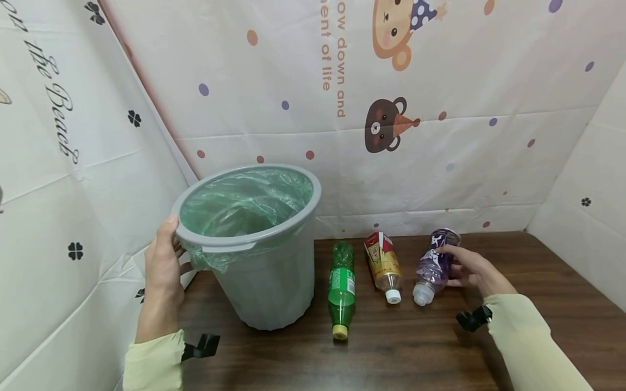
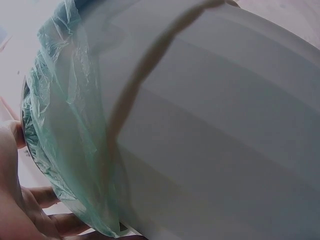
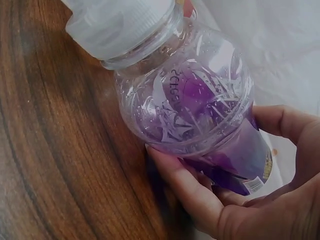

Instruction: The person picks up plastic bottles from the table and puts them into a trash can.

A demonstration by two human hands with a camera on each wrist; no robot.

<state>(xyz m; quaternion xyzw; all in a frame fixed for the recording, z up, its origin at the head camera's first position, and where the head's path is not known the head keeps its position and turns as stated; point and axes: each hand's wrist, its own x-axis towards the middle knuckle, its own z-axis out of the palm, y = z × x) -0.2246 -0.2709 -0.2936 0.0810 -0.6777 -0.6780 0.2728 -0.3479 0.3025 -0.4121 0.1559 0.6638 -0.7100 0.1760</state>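
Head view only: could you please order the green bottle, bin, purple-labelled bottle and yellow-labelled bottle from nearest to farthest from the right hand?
1. Purple-labelled bottle: gripped by the right hand.
2. Yellow-labelled bottle: just to its left.
3. Green bottle: further left.
4. Bin: leftmost of the four.

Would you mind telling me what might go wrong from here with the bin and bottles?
The left hand holds the gray bin beside its overhanging green liner; a tug might dislodge the liner. The green bottle lies nearby on its side and could roll if bumped. The right hand grips the purple-labelled bottle well back from its cap, so that end might dip if lifted.
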